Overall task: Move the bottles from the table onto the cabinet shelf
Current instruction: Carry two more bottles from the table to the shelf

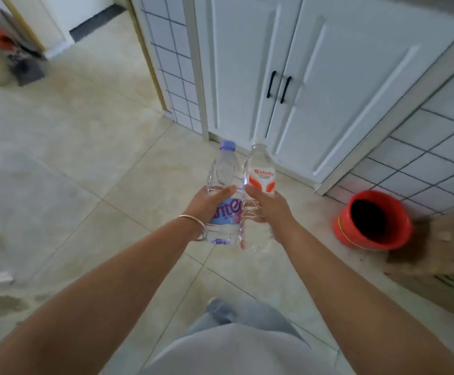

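A person's left hand grips a purple-capped bottle, the right hand a red-labelled bottle. Both stand upright, caps up, side by side above the floor, before the closed cabinet.

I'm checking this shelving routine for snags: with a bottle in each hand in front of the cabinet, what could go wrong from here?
1. Both cabinet doors look closed, and the left hand and right hand each grip a bottle, so no hand is free for the handles.
2. The purple-capped bottle and red-labelled bottle sit close together; they may knock.
3. A red bucket stands on the floor nearby, a possible trip hazard.
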